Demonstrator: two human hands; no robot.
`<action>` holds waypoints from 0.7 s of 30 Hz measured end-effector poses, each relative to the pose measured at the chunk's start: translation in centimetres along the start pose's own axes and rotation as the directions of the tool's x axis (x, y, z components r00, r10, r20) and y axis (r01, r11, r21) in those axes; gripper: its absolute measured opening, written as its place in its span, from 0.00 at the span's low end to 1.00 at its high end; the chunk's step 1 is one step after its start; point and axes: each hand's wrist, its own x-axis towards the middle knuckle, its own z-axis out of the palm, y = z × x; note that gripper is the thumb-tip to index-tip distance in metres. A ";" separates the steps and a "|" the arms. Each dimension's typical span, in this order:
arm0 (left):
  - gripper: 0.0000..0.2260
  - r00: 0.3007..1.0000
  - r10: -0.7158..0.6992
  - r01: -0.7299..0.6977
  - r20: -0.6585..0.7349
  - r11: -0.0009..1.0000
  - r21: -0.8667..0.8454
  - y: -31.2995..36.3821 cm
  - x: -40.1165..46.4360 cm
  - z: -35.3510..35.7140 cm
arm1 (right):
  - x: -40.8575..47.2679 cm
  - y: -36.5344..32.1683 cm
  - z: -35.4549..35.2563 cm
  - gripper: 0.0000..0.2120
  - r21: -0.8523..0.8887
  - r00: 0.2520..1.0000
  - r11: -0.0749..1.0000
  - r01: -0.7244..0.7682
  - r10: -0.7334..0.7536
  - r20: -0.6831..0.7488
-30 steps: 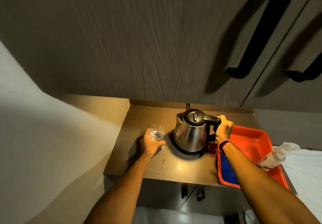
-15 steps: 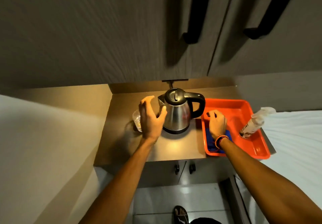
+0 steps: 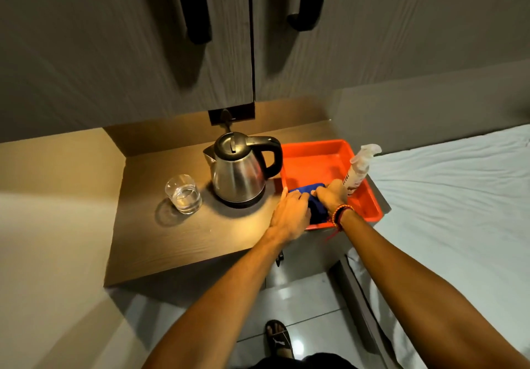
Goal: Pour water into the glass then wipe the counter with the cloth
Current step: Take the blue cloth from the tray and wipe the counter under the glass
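Note:
A clear glass [image 3: 183, 193] with some water in it stands on the brown counter [image 3: 177, 239], left of the steel kettle [image 3: 241, 173] on its base. A blue cloth [image 3: 308, 193] lies in the near left corner of the orange tray [image 3: 318, 159]. Both hands are on that cloth. My left hand [image 3: 291, 213] reaches over the tray's rim and presses on its left part. My right hand [image 3: 332, 195], with a red wristband, grips its right part. Most of the cloth is hidden under the two hands.
A white spray bottle [image 3: 360, 168] leans in the tray's right side, right beside my right hand. Dark cupboard doors with black handles [image 3: 198, 4] hang above the counter. A bed with a white sheet [image 3: 459, 196] lies to the right.
My left hand left the glass and crossed in front of the kettle to the tray. My right hand let go of the kettle handle and went to the blue cloth. The view swung down.

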 end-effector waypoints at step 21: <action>0.13 0.401 -0.905 0.691 -0.140 0.400 -0.602 -14.7 -16.6 -2.7 | -13.2 -3.3 18.6 0.22 0.116 0.883 0.910 0.397 -0.414 0.222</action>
